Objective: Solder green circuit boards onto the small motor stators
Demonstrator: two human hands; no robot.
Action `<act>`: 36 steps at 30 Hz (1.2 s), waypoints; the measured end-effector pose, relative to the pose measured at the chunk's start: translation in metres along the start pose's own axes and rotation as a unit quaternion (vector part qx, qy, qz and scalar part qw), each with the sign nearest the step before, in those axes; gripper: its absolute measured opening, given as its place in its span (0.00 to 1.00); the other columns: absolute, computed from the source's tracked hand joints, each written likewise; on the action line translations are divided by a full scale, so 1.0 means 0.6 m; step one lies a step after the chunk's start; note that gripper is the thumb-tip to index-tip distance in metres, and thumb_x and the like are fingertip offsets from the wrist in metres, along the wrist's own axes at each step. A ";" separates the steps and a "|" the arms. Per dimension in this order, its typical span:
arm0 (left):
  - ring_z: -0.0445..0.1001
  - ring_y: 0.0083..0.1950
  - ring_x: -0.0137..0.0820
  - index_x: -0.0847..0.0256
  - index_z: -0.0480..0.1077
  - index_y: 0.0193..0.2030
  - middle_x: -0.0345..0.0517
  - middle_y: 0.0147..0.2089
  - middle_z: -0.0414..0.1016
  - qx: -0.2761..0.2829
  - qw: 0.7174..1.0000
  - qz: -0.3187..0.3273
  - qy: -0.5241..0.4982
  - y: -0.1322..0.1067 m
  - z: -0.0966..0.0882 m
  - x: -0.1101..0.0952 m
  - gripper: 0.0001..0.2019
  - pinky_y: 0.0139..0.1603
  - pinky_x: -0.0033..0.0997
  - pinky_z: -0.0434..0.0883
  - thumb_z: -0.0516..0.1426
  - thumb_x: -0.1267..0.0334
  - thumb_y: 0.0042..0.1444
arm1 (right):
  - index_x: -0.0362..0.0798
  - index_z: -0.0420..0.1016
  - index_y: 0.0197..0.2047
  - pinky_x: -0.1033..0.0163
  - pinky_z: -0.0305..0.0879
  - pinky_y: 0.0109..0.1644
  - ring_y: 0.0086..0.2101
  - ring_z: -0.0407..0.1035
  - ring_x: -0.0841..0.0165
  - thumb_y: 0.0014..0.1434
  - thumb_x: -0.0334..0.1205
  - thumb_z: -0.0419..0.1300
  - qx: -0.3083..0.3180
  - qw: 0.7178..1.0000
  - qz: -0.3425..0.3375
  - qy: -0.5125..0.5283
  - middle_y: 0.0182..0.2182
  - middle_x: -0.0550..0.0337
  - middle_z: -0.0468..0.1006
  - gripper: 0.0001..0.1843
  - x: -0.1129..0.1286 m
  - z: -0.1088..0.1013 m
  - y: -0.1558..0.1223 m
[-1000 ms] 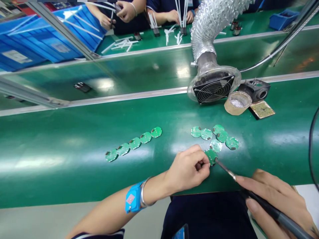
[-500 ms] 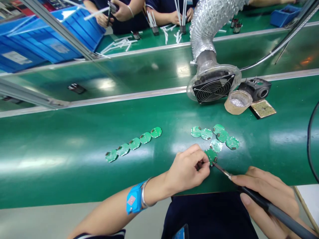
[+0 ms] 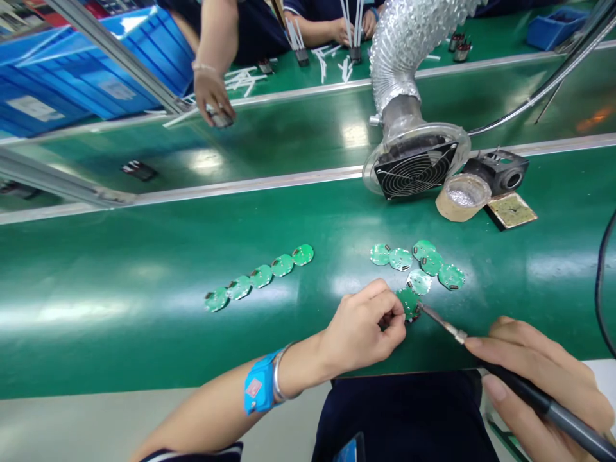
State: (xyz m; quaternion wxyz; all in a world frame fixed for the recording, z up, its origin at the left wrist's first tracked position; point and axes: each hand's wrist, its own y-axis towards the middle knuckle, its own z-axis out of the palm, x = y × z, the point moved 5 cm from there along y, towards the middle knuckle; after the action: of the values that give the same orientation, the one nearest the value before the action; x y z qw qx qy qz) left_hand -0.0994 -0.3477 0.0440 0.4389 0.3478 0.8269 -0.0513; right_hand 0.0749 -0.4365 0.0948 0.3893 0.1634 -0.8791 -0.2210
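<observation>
Green bench (image 3: 144, 333), row of 5 round boards (image 3: 261, 276) (close together), board cluster (image 3: 432, 263), tape roll (image 3: 462, 197), fan (image 3: 414, 170)

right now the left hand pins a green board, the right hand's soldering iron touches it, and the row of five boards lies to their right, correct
No: the head view shows the row of five boards left of the left hand, not right. The rest holds.

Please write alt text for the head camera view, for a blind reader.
The left hand pinches a small round green circuit board on a green bench while the right hand touches a soldering iron tip to it. Similar boards lie nearby.
</observation>
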 end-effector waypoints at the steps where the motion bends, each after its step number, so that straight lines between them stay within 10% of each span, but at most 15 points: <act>1: 0.69 0.25 0.22 0.63 0.70 0.29 0.40 0.29 0.69 0.000 1.000 -0.001 0.002 0.000 0.001 0.000 0.04 0.26 0.20 0.68 0.55 0.73 0.50 | 0.46 0.74 0.48 0.63 0.71 0.30 0.30 0.74 0.67 0.56 0.27 0.55 -0.009 1.000 -0.004 -0.001 0.31 0.57 0.77 0.17 -0.003 0.003 0.004; 8: 0.67 0.26 0.23 0.61 0.69 0.37 0.42 0.34 0.70 0.019 1.000 -0.005 0.006 -0.002 -0.014 0.002 0.05 0.26 0.22 0.67 0.56 0.70 0.51 | 0.47 0.72 0.50 0.56 0.72 0.53 0.50 0.73 0.62 0.59 0.25 0.58 0.037 0.998 -0.038 0.018 0.46 0.51 0.80 0.16 -0.034 0.086 0.032; 13: 0.65 0.26 0.25 0.61 0.68 0.45 0.44 0.38 0.72 0.147 0.980 -0.129 0.021 -0.026 -0.019 0.032 0.15 0.25 0.25 0.65 0.61 0.66 0.49 | 0.46 0.71 0.47 0.56 0.70 0.57 0.51 0.73 0.63 0.59 0.25 0.58 0.062 0.997 -0.036 0.037 0.46 0.51 0.80 0.14 -0.046 0.108 0.031; 21: 0.61 0.23 0.20 0.63 0.73 0.34 0.38 0.30 0.66 0.044 0.977 -0.152 -0.142 -0.020 -0.015 0.015 0.07 0.26 0.23 0.61 0.56 0.64 0.60 | 0.48 0.70 0.49 0.56 0.70 0.55 0.49 0.73 0.64 0.59 0.25 0.59 0.072 0.996 -0.032 0.030 0.47 0.52 0.79 0.15 -0.051 0.105 0.026; 36: 0.59 0.26 0.23 0.62 0.66 0.30 0.35 0.27 0.63 0.152 0.949 -0.218 -0.168 0.013 0.001 0.026 0.07 0.25 0.23 0.58 0.56 0.63 0.58 | 0.50 0.67 0.46 0.60 0.65 0.42 0.34 0.66 0.68 0.60 0.23 0.54 0.053 0.997 -0.040 0.031 0.32 0.62 0.75 0.14 -0.044 0.111 0.062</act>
State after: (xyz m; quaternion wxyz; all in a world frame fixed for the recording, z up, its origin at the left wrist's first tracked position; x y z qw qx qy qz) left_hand -0.1001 -0.3337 0.0335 0.4918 0.2082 0.7790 -0.3285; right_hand 0.0373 -0.3755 0.0582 0.3982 0.2260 -0.8696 -0.1849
